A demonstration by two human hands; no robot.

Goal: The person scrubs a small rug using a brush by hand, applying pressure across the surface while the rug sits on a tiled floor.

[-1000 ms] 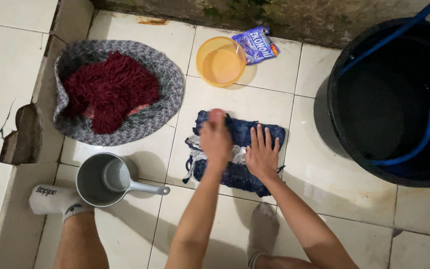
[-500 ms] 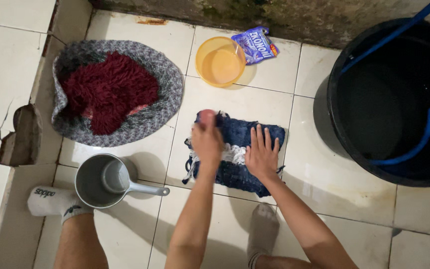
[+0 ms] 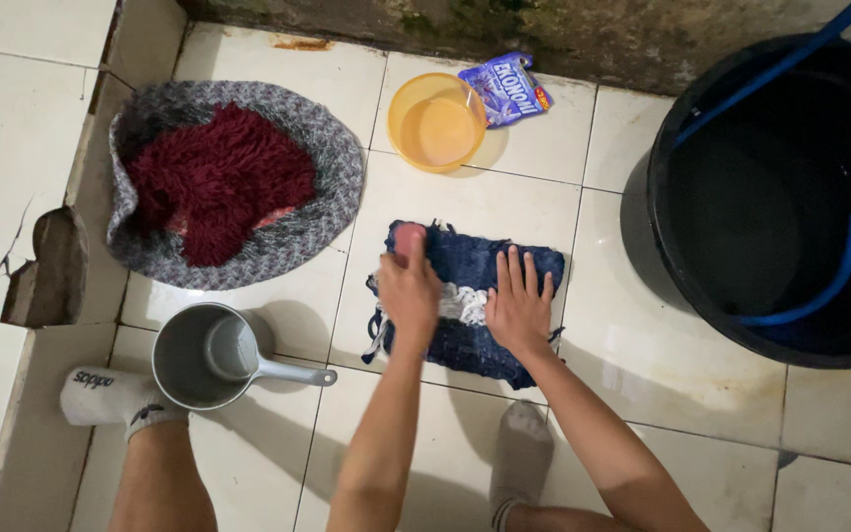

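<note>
Setting: a white tiled floor (image 3: 563,148) seen from above, dim and shadowed toward the wall.
Cloth: a dark blue cloth (image 3: 480,266) with a white lacy band lies flat on the tiles at the centre of the view; both hands cover much of it.
Left hand: the left hand (image 3: 409,286) is clenched around a small pinkish object (image 3: 409,238) and presses it on the cloth's edge at 9 o'clock; what the object is cannot be made out.
Right hand: the right hand (image 3: 518,300) lies flat, fingers released and spread, on the cloth's middle.
At 10 o'clock: a grey knitted piece (image 3: 322,148) with a dark red shaggy piece (image 3: 219,177) lying in it.
At 12 o'clock: an orange bowl (image 3: 436,120), and a purple sachet (image 3: 505,89) touching it.
At 3 o'clock: a black tub (image 3: 780,197), cut off by the frame, its inside too dark to read; a blue hose (image 3: 819,286) hangs in it.
At 8 o'clock: a grey dipper (image 3: 204,357) beside a socked foot (image 3: 110,396).
</note>
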